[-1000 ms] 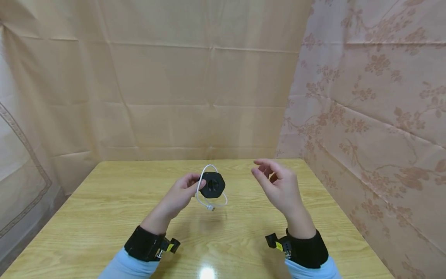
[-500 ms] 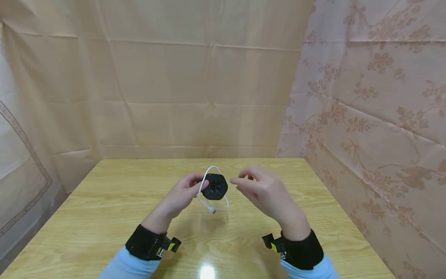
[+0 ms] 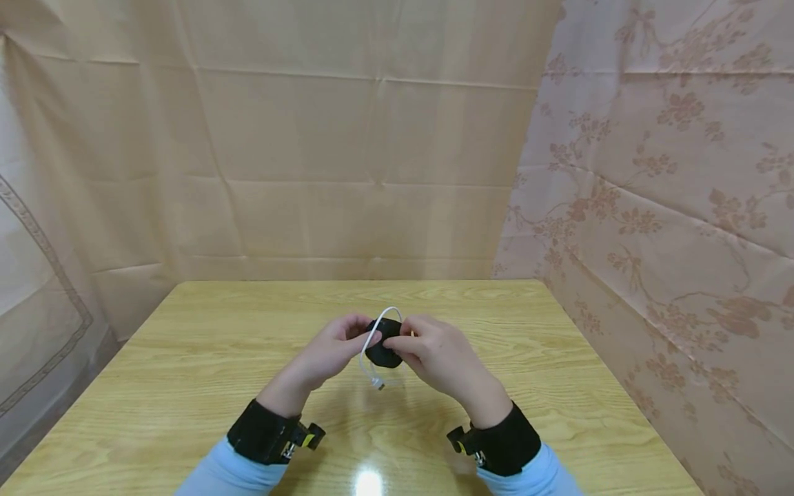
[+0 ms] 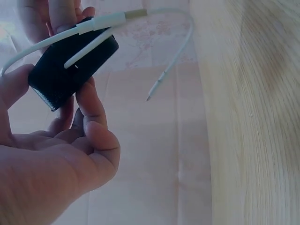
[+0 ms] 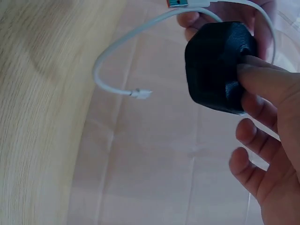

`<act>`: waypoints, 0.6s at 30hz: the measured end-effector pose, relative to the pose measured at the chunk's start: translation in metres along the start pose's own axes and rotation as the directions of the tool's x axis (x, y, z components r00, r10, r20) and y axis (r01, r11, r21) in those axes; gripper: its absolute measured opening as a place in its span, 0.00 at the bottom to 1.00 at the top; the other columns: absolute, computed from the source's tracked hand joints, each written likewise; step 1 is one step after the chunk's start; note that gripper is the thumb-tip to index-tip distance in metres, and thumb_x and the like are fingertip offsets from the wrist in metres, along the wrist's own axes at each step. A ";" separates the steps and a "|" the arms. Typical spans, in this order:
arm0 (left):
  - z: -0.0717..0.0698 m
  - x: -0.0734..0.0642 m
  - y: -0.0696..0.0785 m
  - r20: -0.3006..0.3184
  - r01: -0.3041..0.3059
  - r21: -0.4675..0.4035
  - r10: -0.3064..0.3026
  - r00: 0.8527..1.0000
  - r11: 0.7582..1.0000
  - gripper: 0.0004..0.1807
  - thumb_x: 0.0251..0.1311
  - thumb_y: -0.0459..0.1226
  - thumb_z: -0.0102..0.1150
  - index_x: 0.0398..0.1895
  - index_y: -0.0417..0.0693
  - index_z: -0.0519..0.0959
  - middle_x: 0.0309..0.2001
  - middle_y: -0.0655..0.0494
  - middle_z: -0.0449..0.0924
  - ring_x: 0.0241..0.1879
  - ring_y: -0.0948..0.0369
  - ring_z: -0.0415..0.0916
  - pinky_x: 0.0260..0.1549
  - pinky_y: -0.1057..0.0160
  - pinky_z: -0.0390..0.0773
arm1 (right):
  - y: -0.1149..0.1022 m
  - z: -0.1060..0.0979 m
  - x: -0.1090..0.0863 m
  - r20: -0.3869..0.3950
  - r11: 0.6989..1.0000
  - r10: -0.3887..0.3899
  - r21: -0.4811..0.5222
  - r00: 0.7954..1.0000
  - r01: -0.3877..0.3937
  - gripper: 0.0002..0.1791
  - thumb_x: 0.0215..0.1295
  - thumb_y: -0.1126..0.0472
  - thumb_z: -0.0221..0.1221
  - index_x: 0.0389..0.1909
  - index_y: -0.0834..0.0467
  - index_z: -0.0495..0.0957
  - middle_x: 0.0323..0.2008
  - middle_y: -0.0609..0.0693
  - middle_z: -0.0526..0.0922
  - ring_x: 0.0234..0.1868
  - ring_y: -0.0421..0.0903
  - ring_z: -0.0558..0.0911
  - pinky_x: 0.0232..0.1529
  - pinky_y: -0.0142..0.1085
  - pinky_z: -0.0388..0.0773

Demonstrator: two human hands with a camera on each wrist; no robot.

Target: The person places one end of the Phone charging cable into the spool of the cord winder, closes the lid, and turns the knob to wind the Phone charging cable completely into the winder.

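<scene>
A black hexagonal block (image 3: 382,355) with a recess in its face is held up over the table between both hands. My left hand (image 3: 331,353) pinches its left side between thumb and fingers. On the other side, my right hand (image 3: 442,357) grips the block, thumb (image 5: 262,82) at the recess. A white USB cable (image 5: 112,47) loops around it. One cable strand meets a small slot in the side of the black block (image 4: 51,77) in the left wrist view. One slim plug (image 5: 140,93) dangles free, and the wider USB plug (image 5: 178,3) sits near the left fingers.
The hands are above a light wood-grain table (image 3: 217,386). Behind it hangs a beige cloth (image 3: 279,138), and a floral cloth (image 3: 651,207) covers the right side. Each wrist carries a black strap (image 3: 263,432) with a small camera.
My right hand has moved left from apart to gripping the block. The block and left hand have shifted slightly right and nearer, the cable moving along with them.
</scene>
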State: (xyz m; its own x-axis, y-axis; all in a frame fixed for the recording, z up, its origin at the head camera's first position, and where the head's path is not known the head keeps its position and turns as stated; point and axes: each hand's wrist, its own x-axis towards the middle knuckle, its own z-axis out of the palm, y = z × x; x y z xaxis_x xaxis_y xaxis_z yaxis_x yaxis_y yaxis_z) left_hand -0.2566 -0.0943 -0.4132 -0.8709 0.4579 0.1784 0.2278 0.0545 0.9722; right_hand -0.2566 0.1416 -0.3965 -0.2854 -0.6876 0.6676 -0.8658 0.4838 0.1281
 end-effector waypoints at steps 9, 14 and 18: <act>0.001 -0.001 0.003 -0.013 0.001 0.028 -0.001 1.000 1.000 0.20 0.74 0.41 0.58 0.57 0.34 0.74 0.51 0.45 0.80 0.49 0.53 0.77 0.52 0.52 0.72 | -0.001 0.002 0.000 -0.001 0.997 0.080 -0.021 0.997 -0.080 0.11 0.54 0.57 0.77 0.39 0.48 0.91 0.31 0.42 0.79 0.28 0.38 0.76 0.25 0.30 0.72; 0.001 0.001 0.000 -0.032 0.008 0.041 -0.007 0.999 0.999 0.19 0.74 0.42 0.58 0.56 0.35 0.76 0.51 0.45 0.80 0.44 0.54 0.80 0.47 0.52 0.74 | -0.001 0.003 0.000 -0.001 0.994 0.104 -0.042 0.995 -0.104 0.10 0.55 0.56 0.77 0.39 0.50 0.91 0.30 0.42 0.80 0.28 0.38 0.77 0.25 0.30 0.73; 0.001 0.001 -0.002 -0.030 -0.003 0.009 0.004 1.000 1.000 0.19 0.75 0.41 0.57 0.57 0.33 0.75 0.51 0.43 0.80 0.43 0.55 0.82 0.47 0.55 0.77 | -0.002 0.004 0.001 -0.054 0.992 0.103 -0.071 0.993 -0.107 0.08 0.57 0.55 0.76 0.36 0.52 0.90 0.28 0.43 0.81 0.28 0.39 0.80 0.24 0.32 0.76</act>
State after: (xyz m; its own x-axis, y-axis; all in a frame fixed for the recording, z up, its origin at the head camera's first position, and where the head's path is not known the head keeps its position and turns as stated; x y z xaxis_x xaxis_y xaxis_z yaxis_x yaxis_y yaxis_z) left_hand -0.2578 -0.0932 -0.4147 -0.8828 0.4311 0.1864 0.2346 0.0609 0.9702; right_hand -0.2571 0.1380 -0.3989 -0.3504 -0.6039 0.7160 -0.7991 0.5915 0.1078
